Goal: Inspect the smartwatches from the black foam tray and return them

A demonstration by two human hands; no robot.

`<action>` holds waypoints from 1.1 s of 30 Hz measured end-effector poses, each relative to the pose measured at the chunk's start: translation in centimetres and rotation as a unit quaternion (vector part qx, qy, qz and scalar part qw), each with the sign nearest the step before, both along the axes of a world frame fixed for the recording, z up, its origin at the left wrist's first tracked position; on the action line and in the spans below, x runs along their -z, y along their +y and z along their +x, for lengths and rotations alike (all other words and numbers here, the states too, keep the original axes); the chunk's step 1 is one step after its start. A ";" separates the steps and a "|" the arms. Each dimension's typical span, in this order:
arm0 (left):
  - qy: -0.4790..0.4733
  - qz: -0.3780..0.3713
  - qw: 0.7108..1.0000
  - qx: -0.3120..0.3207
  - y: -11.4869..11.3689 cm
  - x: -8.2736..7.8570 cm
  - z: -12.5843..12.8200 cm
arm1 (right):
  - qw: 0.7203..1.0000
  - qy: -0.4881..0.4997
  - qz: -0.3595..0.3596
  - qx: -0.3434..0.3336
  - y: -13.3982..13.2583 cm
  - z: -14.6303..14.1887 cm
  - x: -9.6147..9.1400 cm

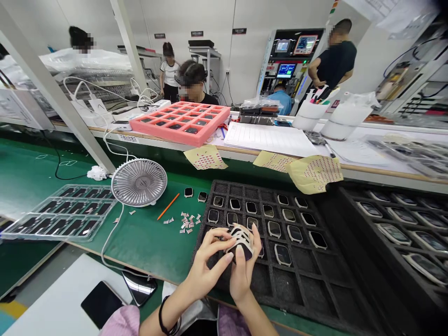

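My right hand (247,269) is closed round a small dark watch body (241,249); several pale stickers cling to its fingertips. My left hand (207,263) reaches in from the left, with its fingertips pinched on the top edge of the same watch body. Both hands hover over the near left part of a black foam tray (315,275). Several watch bodies lie in the tray's cells.
A small white fan (139,182), an orange pencil (168,206), two loose watch bodies and scattered sticker scraps (189,221) lie on the green mat. A clear tray (59,217) sits left, a pink tray (185,122) on the shelf. Two phones (101,303) lie near me. Other people work behind.
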State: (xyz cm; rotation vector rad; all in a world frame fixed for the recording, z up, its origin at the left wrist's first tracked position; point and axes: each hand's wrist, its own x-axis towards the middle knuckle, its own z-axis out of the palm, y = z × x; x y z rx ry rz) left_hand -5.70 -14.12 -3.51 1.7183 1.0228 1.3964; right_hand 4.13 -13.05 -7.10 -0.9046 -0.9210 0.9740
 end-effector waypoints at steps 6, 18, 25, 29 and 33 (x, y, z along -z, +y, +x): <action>-0.009 -0.026 0.999 0.034 0.2 0.9 0.1 | 0.998 0.034 -0.036 -0.043 0.8 0.7 -0.3; -0.034 -0.029 0.999 -0.008 0.1 2.2 0.0 | 0.997 0.028 -0.033 -0.070 0.2 0.8 0.4; 0.023 0.032 0.999 -0.006 0.5 2.6 0.4 | 0.996 0.022 -0.051 -0.067 0.7 1.4 -0.3; 0.043 0.040 0.998 0.007 0.6 2.1 0.3 | 0.996 0.021 -0.053 -0.068 0.9 1.5 -0.5; 0.032 0.045 0.998 -0.005 0.5 2.0 0.1 | 0.994 0.010 -0.057 -0.089 0.7 1.5 -0.6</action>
